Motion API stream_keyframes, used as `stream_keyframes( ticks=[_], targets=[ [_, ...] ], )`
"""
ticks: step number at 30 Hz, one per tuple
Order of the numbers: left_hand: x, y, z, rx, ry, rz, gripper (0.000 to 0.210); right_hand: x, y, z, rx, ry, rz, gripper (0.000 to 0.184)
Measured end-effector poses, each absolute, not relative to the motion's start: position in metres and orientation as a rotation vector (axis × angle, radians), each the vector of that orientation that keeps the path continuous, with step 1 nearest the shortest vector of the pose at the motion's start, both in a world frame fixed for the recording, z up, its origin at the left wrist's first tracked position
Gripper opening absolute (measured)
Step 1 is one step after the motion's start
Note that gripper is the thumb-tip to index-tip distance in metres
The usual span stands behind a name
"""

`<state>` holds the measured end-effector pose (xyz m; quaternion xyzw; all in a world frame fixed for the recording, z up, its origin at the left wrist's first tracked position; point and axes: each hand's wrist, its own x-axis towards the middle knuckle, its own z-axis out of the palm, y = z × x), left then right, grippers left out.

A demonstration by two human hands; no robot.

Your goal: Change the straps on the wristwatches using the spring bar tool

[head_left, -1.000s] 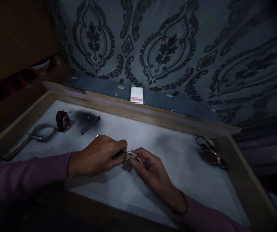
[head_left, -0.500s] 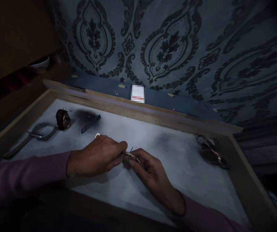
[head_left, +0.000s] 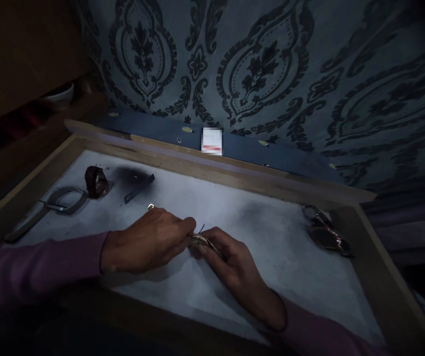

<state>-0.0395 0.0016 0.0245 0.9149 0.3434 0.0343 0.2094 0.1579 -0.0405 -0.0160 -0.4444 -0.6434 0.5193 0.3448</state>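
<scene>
Above the white bottom of a wooden drawer [head_left: 279, 296], both hands meet on a small, shiny metallic band [head_left: 198, 241] with an ornate edge, which looks like a bracelet or watch. My left hand [head_left: 149, 240] pinches its left end between thumb and fingers. Closed around its right side is my right hand [head_left: 231, 262], thumb toward me and fingers behind. A thin dark blue strip [head_left: 201, 228] sticks up beside the band. Much of the held piece is hidden by fingers. Just beyond my left hand lies a small gold ring [head_left: 150, 207].
Inside the drawer at left are a grey looped strap [head_left: 66, 200] and a brown-strapped watch [head_left: 96, 182], with a thin dark strip [head_left: 139, 189] nearby. Dark sunglasses [head_left: 329, 240] lie by the right wall. Behind the drawer's back edge is a blue surface [head_left: 149, 127] against patterned wallpaper [head_left: 205, 94].
Both hands keep their hold on the metallic band, with only slight finger movement. The view has shifted a little.
</scene>
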Motion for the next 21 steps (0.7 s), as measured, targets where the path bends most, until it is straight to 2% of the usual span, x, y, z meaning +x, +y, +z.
stream_keyframes(
  ticks=[11,21],
  targets=[
    [-0.043,-0.0012,0.0183,2.596,0.942,0.158,0.009,0.1581,-0.0402,-0.0168,-1.156,-1.679,1.325,0.014],
    [-0.0423,-0.0006,0.0207,2.333,0.96,0.268,0.01,0.1586,-0.0372,-0.0219,-1.087,-1.585,1.336,0.007]
  ],
)
